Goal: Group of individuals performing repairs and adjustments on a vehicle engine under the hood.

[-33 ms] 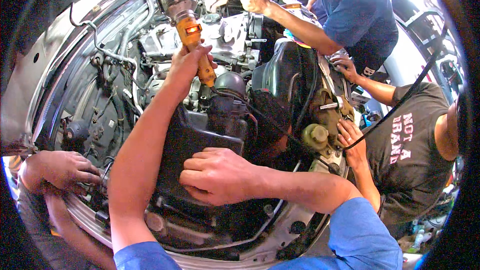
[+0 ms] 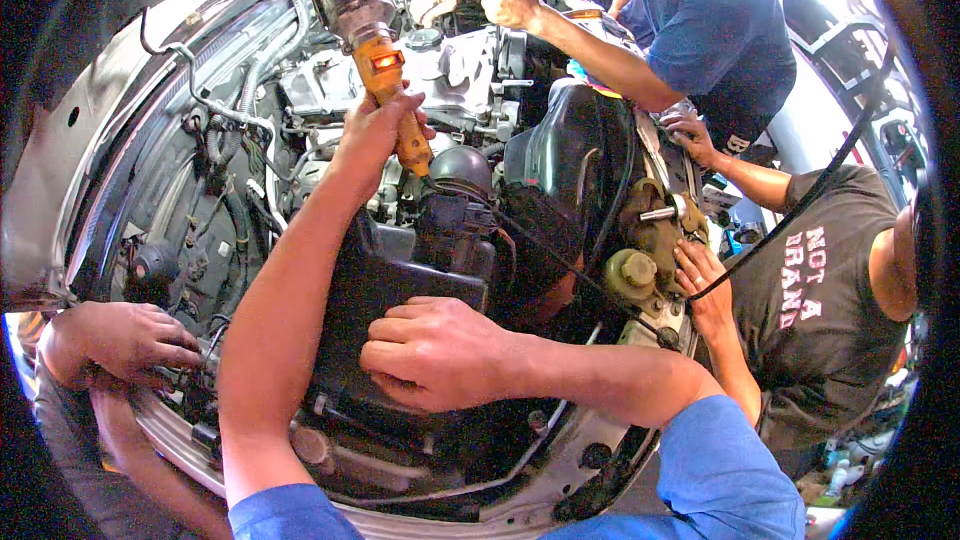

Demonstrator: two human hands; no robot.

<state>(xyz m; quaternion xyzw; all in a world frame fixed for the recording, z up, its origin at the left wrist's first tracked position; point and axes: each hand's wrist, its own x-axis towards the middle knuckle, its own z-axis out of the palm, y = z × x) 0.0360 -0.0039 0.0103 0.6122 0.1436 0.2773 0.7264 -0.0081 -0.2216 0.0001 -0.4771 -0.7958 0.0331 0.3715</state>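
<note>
My left hand (image 2: 385,120) grips the orange handle of a work lamp (image 2: 385,60), whose dark cylindrical head points up over the silver engine top (image 2: 450,70); a small orange window on the handle glows. A black cable runs from the handle's end beside a dark, dome-shaped fitting (image 2: 450,170). My right hand (image 2: 430,350) rests on the black plastic box (image 2: 410,266) in the lower middle, its fingers curled into a loose fist with nothing visible in them.
An open engine bay (image 2: 230,210) surrounds my hands. A co-worker in blue (image 2: 700,10) leans in at top right; another in a dark shirt (image 2: 840,360) has hands by a green-capped reservoir (image 2: 632,270). Someone else's hands (image 2: 140,345) are at lower left. A raised panel (image 2: 70,190) borders the left.
</note>
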